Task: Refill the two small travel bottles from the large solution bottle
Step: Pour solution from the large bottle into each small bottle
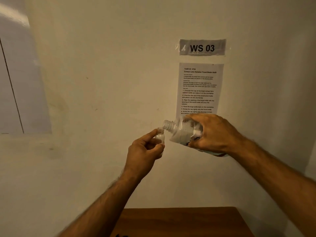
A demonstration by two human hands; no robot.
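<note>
My left hand (pixel 145 149) holds a small clear travel bottle (pixel 160 136) upright in the air, fingers and thumb curled round it, its cap off. My right hand (pixel 212 132) grips the large clear solution bottle (pixel 181 132) from above and tilts it left, nearly on its side. The large bottle's open threaded neck sits just above and right of the small bottle's mouth. Clear liquid lies in the large bottle's lower side. Only one travel bottle is in view, and no caps show.
A wooden table (pixel 179 221) shows at the bottom edge, well below both hands. On the wall behind hang a "WS 03" sign (pixel 202 47) and a printed task sheet (pixel 199 88). A pale panel (pixel 15 82) stands at the left.
</note>
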